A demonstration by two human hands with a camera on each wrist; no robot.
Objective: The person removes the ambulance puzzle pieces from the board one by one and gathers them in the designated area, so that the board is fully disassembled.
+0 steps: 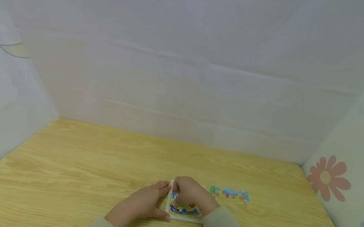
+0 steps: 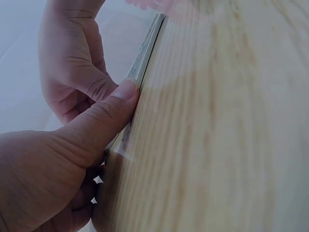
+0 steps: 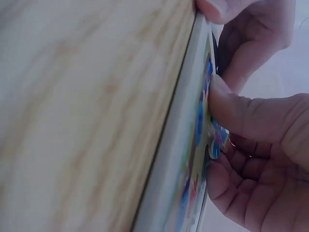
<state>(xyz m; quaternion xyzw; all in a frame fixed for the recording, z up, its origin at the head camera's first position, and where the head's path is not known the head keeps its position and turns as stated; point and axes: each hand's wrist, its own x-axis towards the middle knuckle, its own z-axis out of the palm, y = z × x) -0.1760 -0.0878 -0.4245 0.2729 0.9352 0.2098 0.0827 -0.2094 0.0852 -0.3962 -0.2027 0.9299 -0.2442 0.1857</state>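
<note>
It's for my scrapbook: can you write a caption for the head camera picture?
Left hand touching the puzzle board, right hand over it, loose pieces nearby on the wooden table.

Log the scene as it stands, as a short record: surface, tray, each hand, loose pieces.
Surface: light-brown wood-grain table
Tray: flat, white-bordered jigsaw tray, colourful picture inside, partly hidden by a hand and sleeve
Left hand: touching the tray's left side, thumb at its near corner
Right hand: over the tray, pinching a small multicoloured jigsaw piece that is tilted up
Loose pieces: blue and green jigsaw pieces on the table, right of the tray; exact count unclear
</note>
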